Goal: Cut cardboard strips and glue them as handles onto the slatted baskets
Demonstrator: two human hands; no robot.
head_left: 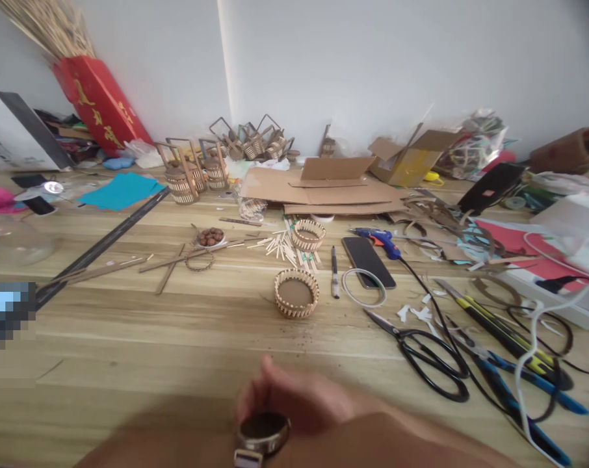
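Low at the front edge, my two forearms meet, blurred by motion. My right hand (301, 393) reaches in from the right with its thumb up, close to a round wristwatch (264, 432) that appears to be on my left wrist. The fingers of my left hand cannot be made out. Just beyond the hands, and apart from them, stands a small round basket (297, 305) of light sticks with a brown base. Behind it is a similar stick ring (309, 235), beside loose short sticks (279, 246).
To the right lie a pen (335, 273), phone (370, 260), tape roll (364, 298), blue glue gun (379, 240), black scissors (421, 354), a yellow cutter (504, 331) and blue-handled pliers (513, 396). A bowl of nuts (210, 236), small handled baskets (182, 185) and cardboard (318, 188) sit farther back.
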